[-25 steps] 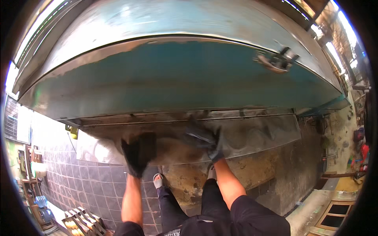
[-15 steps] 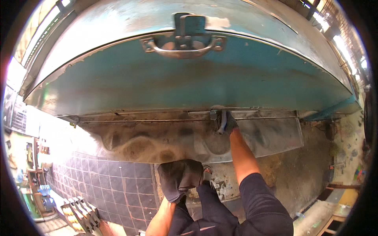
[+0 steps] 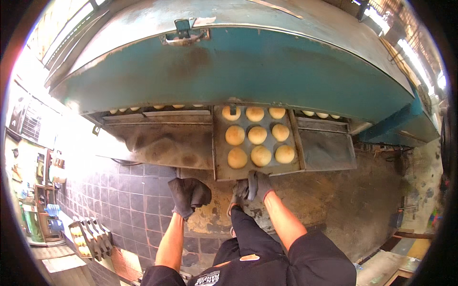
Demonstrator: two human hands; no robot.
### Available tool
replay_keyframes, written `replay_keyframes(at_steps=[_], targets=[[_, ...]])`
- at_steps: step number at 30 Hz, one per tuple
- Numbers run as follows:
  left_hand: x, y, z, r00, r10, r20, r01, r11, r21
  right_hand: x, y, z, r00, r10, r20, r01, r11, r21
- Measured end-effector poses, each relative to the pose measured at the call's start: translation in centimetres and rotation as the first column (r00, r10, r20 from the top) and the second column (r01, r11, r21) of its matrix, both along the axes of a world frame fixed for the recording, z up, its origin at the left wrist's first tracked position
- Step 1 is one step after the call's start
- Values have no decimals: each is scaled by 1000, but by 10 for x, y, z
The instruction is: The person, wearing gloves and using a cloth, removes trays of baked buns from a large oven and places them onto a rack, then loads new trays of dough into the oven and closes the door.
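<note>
A baking tray [image 3: 301, 157] juts out of the oven opening, bearing several round golden buns [image 3: 257, 135] in rows of three. Wearing a dark glove, my right hand [image 3: 259, 185] is closed at the tray's front edge, with a bluish-grey fold of cloth by the fingers. My left hand [image 3: 183, 205] is to the left of the tray and apart from it. A dark cloth [image 3: 194, 190] bunches over that hand and hides most of its fingers.
The blue oven front [image 3: 229, 71] with a metal handle [image 3: 183, 40] spans the view above the tray. Its lowered metal door [image 3: 162, 148] lies under the tray. More buns [image 3: 321, 115] show inside. A rack of trays [image 3: 90, 238] stands at lower left.
The tray of buns has come out of the oven toward me, with my right hand drawing back at its front edge. My left hand with the cloth has shifted left.
</note>
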State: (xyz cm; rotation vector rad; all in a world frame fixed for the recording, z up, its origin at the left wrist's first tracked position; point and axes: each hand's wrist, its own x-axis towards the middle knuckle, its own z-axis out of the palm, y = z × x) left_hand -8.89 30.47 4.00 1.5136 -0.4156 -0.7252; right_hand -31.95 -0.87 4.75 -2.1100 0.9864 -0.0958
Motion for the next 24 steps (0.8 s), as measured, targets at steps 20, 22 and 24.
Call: replay_keyframes(at_steps=[20, 22, 24], targets=[[-246, -39, -14, 611, 302, -732, -250, 951, 184, -192, -58, 70, 798, 589, -124, -593, 805, 7], [-265, -52, -3, 483, 427, -764, -401, 884, 240, -180, -123, 72, 934, 316, 166, -338, 932, 130], [-282, -44, -10, 374, 510, -775, -498, 815, 296, -158, -193, 65, 905, 105, 412, -182, 972, 151]])
